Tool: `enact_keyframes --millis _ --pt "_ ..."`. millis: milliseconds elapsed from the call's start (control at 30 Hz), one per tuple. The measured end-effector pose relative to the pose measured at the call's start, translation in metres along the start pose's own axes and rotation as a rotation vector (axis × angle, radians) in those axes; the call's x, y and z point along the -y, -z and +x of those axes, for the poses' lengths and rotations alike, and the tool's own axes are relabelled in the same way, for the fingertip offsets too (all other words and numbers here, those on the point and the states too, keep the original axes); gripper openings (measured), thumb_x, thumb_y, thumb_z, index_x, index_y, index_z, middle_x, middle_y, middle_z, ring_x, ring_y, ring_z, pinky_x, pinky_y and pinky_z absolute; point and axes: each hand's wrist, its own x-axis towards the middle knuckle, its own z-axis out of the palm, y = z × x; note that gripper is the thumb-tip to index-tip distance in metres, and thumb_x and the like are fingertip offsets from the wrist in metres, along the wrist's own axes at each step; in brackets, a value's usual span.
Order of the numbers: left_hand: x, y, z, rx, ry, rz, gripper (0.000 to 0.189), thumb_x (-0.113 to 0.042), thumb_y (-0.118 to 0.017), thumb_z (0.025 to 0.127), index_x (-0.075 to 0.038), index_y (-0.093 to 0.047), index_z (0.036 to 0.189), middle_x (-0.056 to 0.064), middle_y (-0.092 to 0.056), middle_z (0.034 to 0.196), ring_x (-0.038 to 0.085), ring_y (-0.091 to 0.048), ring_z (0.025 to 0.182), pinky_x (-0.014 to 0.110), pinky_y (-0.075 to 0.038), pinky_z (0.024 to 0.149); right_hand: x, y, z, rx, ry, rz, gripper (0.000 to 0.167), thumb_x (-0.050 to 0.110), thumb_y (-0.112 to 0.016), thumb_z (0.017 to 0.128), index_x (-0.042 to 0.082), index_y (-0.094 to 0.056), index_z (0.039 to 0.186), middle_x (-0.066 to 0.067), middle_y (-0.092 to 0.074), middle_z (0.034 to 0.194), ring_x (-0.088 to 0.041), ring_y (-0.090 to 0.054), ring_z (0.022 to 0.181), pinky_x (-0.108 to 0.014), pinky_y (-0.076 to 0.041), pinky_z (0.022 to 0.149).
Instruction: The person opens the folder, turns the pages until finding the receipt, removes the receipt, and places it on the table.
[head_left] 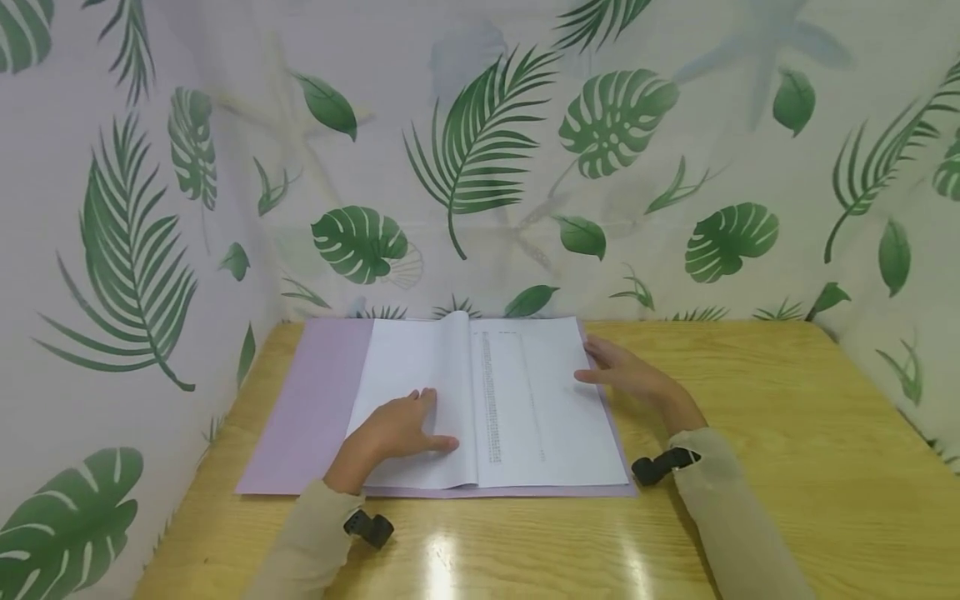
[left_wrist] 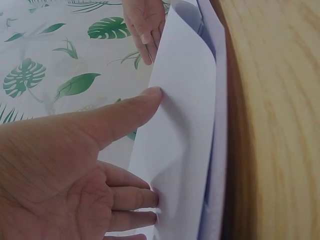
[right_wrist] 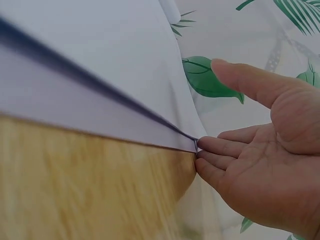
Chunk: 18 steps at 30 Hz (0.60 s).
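A document folder with a pale purple cover (head_left: 311,408) lies spread out on the table, holding white pages. The right page (head_left: 573,417) carries columns of small print, too small to read. On the left page (head_left: 405,350), which bulges near the spine, my left hand (head_left: 393,429) rests with thumb and fingers spread. The left wrist view shows its fingertips touching the white sheet (left_wrist: 187,115). My right hand (head_left: 630,371) is at the folder's upper right edge, thumb held apart. In the right wrist view, its extended fingertips (right_wrist: 207,145) touch the edge of the cover and pages.
The folder lies on a wood-grain table (head_left: 750,400), close to its back edge. A cloth backdrop (head_left: 510,150) with green leaf prints stands behind and along both sides. Each wrist wears a black strap device, one of them (head_left: 663,465) beside the folder's right edge.
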Motion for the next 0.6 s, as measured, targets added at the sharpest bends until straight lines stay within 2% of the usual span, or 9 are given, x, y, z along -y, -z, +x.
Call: enact_keyframes --millis 200,300,467,600 --pt "0.0007 0.0009 -0.0007 0.019 0.010 -0.020 0.098 -0.055 -0.074 0.089 0.003 -0.033 0.157 0.026 -0.035 0.161 0.040 -0.037 0.150 0.052 -0.036 0.121 0.0008 -0.0019 0.0034 -0.001 -0.016 0.005 0.096 0.037 -0.068 0.098 -0.002 -0.008 0.162 -0.026 -0.011 0.169 -0.045 -0.010 0.157 -0.061 -0.013 0.126" --pt "0.0000 0.0012 -0.0007 0.015 0.010 -0.012 0.098 -0.055 -0.074 0.089 0.003 -0.033 0.157 0.026 -0.035 0.161 0.041 -0.037 0.149 0.052 -0.036 0.121 -0.0001 -0.0007 0.0033 -0.018 -0.036 0.050 0.094 0.036 -0.066 0.099 -0.002 -0.007 0.162 -0.025 -0.014 0.169 -0.044 -0.011 0.157 -0.060 -0.014 0.127" --pt "0.0001 0.0040 -0.0008 0.003 -0.007 -0.014 0.097 -0.053 -0.074 0.089 0.004 -0.033 0.156 0.026 -0.035 0.161 0.041 -0.037 0.149 0.052 -0.037 0.121 0.0027 0.0034 0.0020 -0.049 -0.025 0.130 0.090 0.032 -0.065 0.101 -0.002 -0.008 0.162 -0.024 -0.021 0.168 -0.042 -0.016 0.157 -0.059 -0.016 0.127" --pt "0.0012 0.0070 -0.0022 0.012 -0.008 -0.014 0.097 -0.053 -0.074 0.090 0.003 -0.032 0.157 0.026 -0.035 0.161 0.041 -0.037 0.149 0.052 -0.036 0.121 0.0070 0.0045 0.0024 -0.068 0.006 0.156 0.084 0.029 -0.063 0.103 -0.001 -0.011 0.162 -0.024 -0.028 0.166 -0.041 -0.026 0.154 -0.058 -0.022 0.125"
